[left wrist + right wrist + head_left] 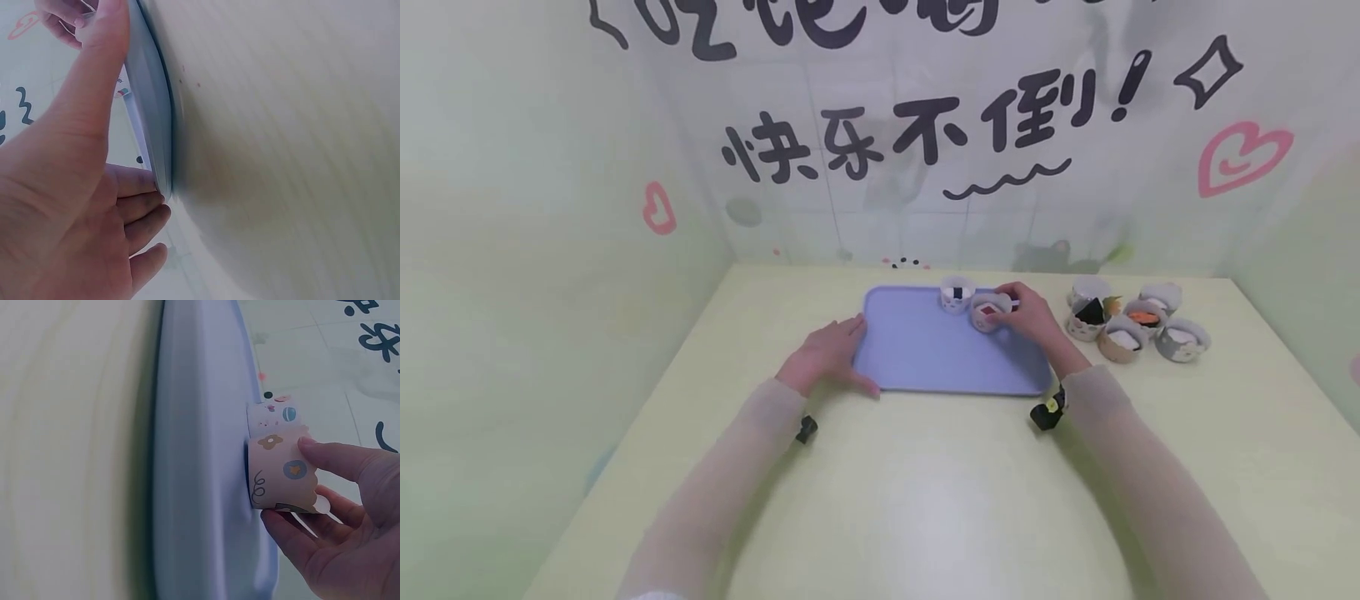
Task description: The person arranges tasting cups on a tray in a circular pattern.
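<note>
The right hand [1030,315] is partly closed, thumb on one side and fingers on the other, pinching the wall of a pale, round paper cup [275,472] with a scalloped rim and printed motifs; a white piece with a red top sits inside it. The left hand [826,352] is extended, holding nothing enclosed, its fingers against the left edge of a light blue, rounded rectangular tray [947,358] and its thumb at the near left corner. The held cup is over the far part of the tray, right of centre; whether its base bears fully on the surface cannot be told. Principal risk, as judged: the thin wall could buckle if the pinch tightens, tilting the cup and shifting its contents. Second risk: a similar white printed cup [955,305] with a black-banded piece stands just beside it on the left, so a sideways nudge or a careless release could knock it askew. Third: uneven pressure from the left hand could slide the tray across the pale yellow table [940,492]. Further right, a close group of filled paper cups [1123,342] stands on the table, where a retreating forearm might catch one.
</note>
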`<act>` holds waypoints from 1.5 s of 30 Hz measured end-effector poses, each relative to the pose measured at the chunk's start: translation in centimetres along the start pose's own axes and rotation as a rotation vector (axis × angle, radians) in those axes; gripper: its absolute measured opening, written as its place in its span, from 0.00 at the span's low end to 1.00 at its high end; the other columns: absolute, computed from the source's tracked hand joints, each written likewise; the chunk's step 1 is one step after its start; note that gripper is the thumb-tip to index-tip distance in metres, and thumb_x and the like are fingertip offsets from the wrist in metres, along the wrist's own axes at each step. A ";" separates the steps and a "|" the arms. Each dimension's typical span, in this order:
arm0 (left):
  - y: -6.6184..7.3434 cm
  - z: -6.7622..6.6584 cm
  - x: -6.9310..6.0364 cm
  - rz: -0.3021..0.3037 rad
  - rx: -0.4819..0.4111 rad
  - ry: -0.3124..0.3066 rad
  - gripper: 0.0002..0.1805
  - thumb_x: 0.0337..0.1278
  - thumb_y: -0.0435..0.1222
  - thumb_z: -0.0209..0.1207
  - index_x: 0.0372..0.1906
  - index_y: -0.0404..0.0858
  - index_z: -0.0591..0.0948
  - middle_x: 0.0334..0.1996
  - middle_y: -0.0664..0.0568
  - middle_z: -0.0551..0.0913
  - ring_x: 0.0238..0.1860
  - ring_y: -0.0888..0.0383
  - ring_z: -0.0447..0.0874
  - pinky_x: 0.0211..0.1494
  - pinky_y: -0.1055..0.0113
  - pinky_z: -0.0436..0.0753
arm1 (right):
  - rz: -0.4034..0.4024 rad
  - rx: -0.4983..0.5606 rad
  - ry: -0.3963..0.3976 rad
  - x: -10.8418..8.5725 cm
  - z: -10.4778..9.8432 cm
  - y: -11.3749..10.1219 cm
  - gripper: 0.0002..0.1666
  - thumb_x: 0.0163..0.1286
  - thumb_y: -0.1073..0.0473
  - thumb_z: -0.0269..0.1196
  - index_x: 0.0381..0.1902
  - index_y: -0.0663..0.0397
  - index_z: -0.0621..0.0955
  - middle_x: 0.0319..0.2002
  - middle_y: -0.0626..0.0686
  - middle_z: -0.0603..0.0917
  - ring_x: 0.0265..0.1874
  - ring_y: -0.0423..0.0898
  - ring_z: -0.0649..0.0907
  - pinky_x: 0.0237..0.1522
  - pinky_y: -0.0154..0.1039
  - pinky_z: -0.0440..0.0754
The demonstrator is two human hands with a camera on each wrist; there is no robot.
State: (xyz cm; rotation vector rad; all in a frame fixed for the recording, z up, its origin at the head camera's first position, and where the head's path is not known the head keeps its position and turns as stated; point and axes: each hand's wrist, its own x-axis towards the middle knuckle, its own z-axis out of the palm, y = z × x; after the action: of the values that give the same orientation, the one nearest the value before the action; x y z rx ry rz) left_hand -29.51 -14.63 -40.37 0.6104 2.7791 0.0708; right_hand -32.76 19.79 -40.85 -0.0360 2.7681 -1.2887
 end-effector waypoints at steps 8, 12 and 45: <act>0.2 0.5 -0.2 0.006 0.024 -0.012 0.75 0.34 0.72 0.68 0.80 0.33 0.46 0.81 0.41 0.46 0.80 0.43 0.49 0.84 0.52 0.53 | -0.019 0.003 0.009 0.0 0.5 0.1 0.36 0.67 0.59 0.67 0.68 0.64 0.67 0.64 0.67 0.73 0.62 0.61 0.74 0.67 0.56 0.74; 0.3 0.6 -0.1 0.005 0.034 -0.003 0.75 0.34 0.73 0.68 0.80 0.33 0.46 0.81 0.41 0.46 0.80 0.43 0.50 0.83 0.52 0.55 | -0.027 -0.004 0.013 0.0 0.6 -0.1 0.36 0.67 0.59 0.67 0.69 0.65 0.67 0.64 0.67 0.73 0.61 0.61 0.74 0.66 0.56 0.74; 0.4 -0.1 -0.1 0.011 0.070 0.006 0.75 0.34 0.73 0.67 0.79 0.32 0.47 0.81 0.41 0.47 0.81 0.45 0.49 0.84 0.52 0.53 | -0.018 0.020 -0.004 -0.7 -1.0 0.0 0.46 0.67 0.54 0.68 0.74 0.63 0.59 0.69 0.69 0.70 0.70 0.64 0.71 0.72 0.57 0.71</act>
State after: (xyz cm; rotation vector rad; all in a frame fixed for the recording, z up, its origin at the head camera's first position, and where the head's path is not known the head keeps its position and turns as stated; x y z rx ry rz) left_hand -29.29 -14.32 -40.25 0.6434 2.7943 -0.0228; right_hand -32.20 20.57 -40.17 -0.0616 2.7570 -1.3193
